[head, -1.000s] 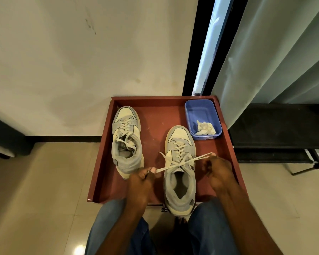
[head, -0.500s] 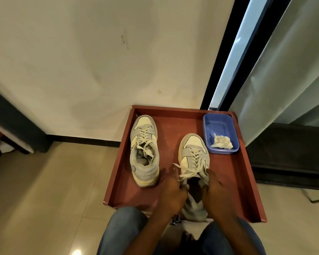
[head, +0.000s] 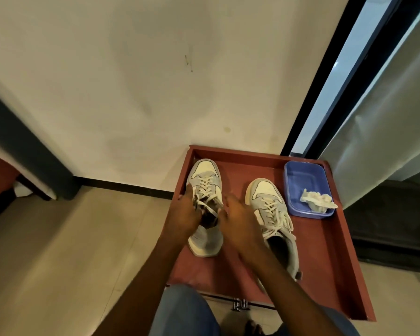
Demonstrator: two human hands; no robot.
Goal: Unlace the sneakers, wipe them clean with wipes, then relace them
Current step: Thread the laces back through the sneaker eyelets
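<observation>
Two grey and cream sneakers stand toes-away on a red tray [head: 325, 251]. Both my hands are at the left sneaker [head: 205, 177], one on each side of its opening. My left hand [head: 186, 215] is at its left flank and my right hand [head: 239, 223] at its right flank. The left sneaker's lace [head: 205, 206] crosses between them, one strand running into each hand's fingers. The hands are blurred. The right sneaker [head: 264, 200] stands free with its cream laces threaded and the ends lying loose over the tongue. Crumpled white wipes [head: 317, 200] lie in a blue tub [head: 298, 177].
The tray sits on a tiled floor against a cream wall. A dark window frame and a grey curtain [head: 378, 117] rise at the right, above a black bench [head: 393, 214]. My knees in blue jeans [head: 180, 311] are at the tray's near edge.
Both hands let go of the right sneaker's laces and moved left to the left sneaker. The camera swung left, so the tray now sits further right in view.
</observation>
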